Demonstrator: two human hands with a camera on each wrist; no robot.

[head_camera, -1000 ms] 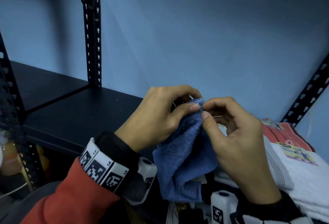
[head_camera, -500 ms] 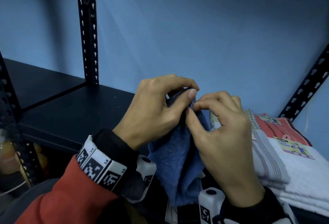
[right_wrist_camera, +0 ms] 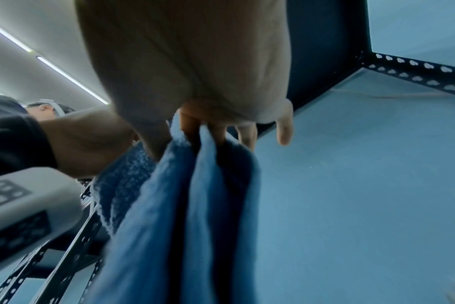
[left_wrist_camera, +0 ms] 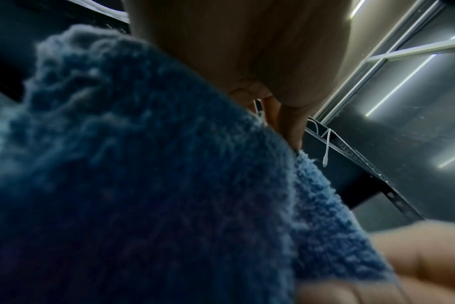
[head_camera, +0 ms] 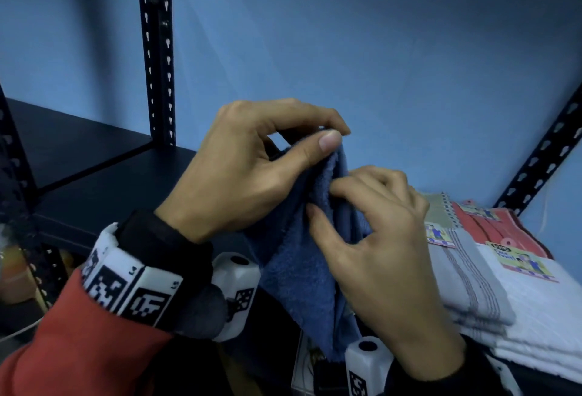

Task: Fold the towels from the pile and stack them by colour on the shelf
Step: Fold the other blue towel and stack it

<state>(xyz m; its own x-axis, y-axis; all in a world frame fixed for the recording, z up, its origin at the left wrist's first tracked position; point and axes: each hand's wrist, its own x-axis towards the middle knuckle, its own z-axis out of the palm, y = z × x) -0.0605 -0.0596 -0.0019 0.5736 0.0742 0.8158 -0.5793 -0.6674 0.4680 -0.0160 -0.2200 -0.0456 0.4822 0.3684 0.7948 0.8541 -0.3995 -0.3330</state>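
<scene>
Over the dark shelf (head_camera: 104, 188), my left hand (head_camera: 239, 172) pinches the blue towel (head_camera: 299, 273) top while my right hand (head_camera: 378, 238) nips its edge lower; I'd match corners before creasing.

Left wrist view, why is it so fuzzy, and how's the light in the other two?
Left wrist view: the blue terry towel fills the lens, too close to focus; ceiling strips glare. Head view: dim, bluish, but sharp on the left hand and right hand. Right wrist view: soft, motion-smeared folds, edges bowed.
</scene>
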